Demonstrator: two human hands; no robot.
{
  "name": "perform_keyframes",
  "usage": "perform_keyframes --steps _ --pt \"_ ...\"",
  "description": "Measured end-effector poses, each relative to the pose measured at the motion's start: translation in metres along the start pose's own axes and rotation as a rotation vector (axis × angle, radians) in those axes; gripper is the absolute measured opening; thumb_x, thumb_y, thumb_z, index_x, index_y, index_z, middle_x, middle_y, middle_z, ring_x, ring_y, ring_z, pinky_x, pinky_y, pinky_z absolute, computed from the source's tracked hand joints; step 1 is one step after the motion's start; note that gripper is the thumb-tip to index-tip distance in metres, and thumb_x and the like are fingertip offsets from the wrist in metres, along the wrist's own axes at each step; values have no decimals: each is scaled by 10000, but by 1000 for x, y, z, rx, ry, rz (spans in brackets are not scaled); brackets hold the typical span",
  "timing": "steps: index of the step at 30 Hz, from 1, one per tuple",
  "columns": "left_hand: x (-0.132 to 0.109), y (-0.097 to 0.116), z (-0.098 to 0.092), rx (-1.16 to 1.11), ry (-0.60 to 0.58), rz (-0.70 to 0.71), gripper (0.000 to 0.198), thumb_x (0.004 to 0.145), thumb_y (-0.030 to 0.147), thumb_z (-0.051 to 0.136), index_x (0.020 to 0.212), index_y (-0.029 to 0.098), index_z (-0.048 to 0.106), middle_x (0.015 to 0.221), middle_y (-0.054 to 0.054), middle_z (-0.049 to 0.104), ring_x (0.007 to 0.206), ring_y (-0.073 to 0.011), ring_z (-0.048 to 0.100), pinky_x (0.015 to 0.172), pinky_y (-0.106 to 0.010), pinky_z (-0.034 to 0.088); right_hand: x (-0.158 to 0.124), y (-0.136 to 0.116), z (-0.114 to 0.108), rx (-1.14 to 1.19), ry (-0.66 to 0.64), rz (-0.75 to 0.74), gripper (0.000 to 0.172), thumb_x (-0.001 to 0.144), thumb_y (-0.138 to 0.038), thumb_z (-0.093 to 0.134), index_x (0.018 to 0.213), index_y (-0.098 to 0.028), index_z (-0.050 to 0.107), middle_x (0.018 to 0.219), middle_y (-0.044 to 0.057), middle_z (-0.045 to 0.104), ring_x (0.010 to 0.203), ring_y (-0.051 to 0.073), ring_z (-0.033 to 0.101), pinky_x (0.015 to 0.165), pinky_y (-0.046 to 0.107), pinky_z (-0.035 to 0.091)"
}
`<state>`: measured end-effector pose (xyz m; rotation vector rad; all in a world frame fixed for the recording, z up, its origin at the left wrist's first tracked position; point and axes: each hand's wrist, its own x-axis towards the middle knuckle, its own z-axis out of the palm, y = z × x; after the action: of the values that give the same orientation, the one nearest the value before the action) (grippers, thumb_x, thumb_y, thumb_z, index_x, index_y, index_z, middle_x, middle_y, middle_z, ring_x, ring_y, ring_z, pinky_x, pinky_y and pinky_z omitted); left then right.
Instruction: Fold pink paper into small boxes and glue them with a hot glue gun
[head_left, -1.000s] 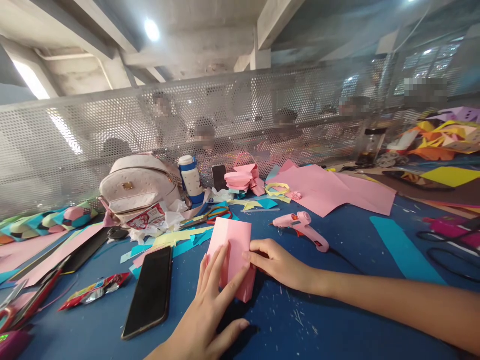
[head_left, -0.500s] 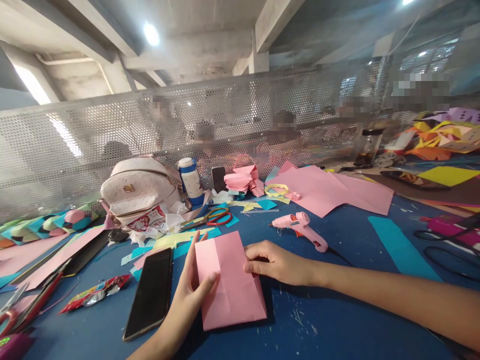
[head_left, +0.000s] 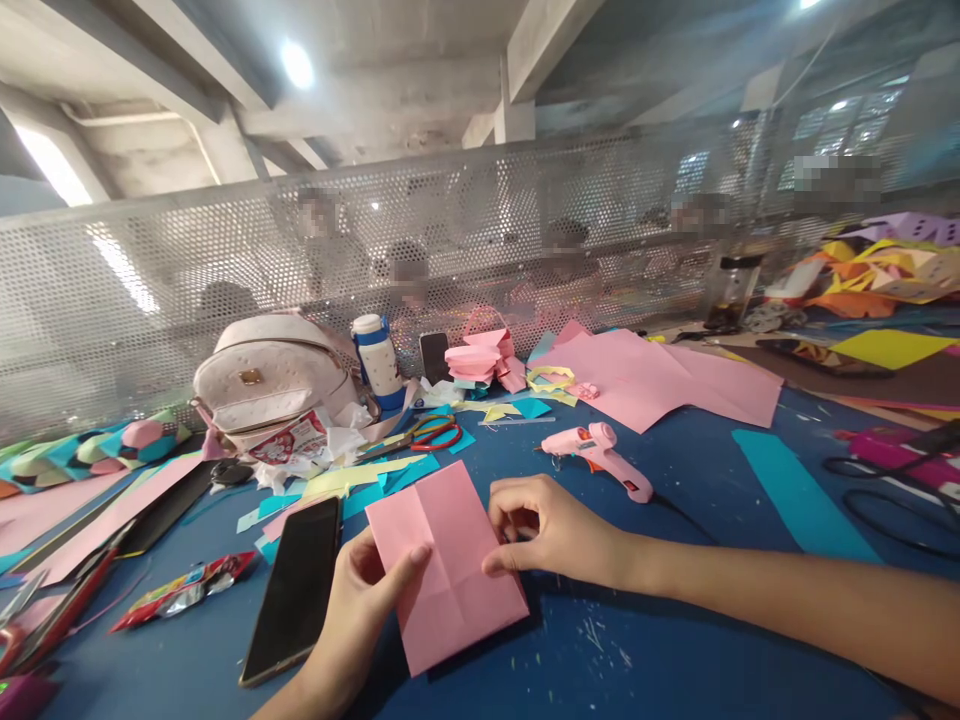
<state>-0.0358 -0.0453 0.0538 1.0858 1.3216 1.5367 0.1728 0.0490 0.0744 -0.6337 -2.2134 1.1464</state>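
Note:
A folded piece of pink paper point(head_left: 457, 575) is tilted above the blue table, with creases across its face. My left hand point(head_left: 371, 590) grips its left side, thumb on the front and fingers curled behind. At the right edge is my right hand point(head_left: 544, 530), its fingers curled and its thumb tip touching the paper; the fingertips are partly hidden. A black phone point(head_left: 292, 585) lies left of my left hand. The pink glue gun point(head_left: 600, 455) rests beyond my right hand.
Behind are red-handled scissors point(head_left: 435, 432), a pale backpack point(head_left: 277, 380), a bottle point(head_left: 379, 360) and large pink sheets point(head_left: 660, 375). A blue strip point(head_left: 802, 495) lies at right, a snack wrapper point(head_left: 184, 590) at left. People show behind a perforated metal screen point(head_left: 465, 240).
The pink paper has turned counterclockwise, its top left corner moving left. My left fingers have curled behind it; my right fingers have shifted slightly at its edge.

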Motion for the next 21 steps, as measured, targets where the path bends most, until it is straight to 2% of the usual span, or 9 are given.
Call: perform_keyframes --steps 6,10,13,16,18,21 --pt "-3 -10 -5 252 13 87 427 609 519 817 710 112 735 687 -88 732 678 -251 677 576 -268 534 1 -1 0 15 46 19 400 746 -496 778 609 -164 603 673 -29 545 616 104 473 570 235 355" --pt "-1 -21 -12 357 0 121 381 656 497 793 652 124 715 667 -78 709 705 -260 672 587 -271 532 3 -1 -3 56 16 40 401 783 -520 736 633 -160 644 674 -24 551 570 101 484 536 240 357" --pt "0 -21 -14 374 -43 136 381 691 496 767 646 123 707 688 -79 708 715 -255 666 605 -269 529 3 -1 -5 35 -12 14 382 834 -505 692 668 -161 685 675 -14 573 594 113 514 561 245 374" --pt "-1 -15 -11 360 -74 134 396 717 507 746 675 114 714 700 -77 707 683 -233 648 606 -262 519 5 -1 -8 12 -22 -53 327 888 -425 656 695 -166 706 715 1 621 697 136 573 667 249 418" --pt "-3 -10 -7 335 -62 129 416 726 522 736 701 108 722 694 -75 702 660 -220 633 598 -257 507 6 0 -10 17 -15 -70 268 901 -364 646 731 -171 723 755 9 646 743 146 601 716 255 437" --pt "-4 -4 -4 287 -35 110 434 728 538 731 710 104 718 676 -67 687 641 -202 615 576 -239 481 9 4 -13 30 13 -34 202 894 -325 650 807 -177 756 793 21 680 750 152 622 712 261 454"
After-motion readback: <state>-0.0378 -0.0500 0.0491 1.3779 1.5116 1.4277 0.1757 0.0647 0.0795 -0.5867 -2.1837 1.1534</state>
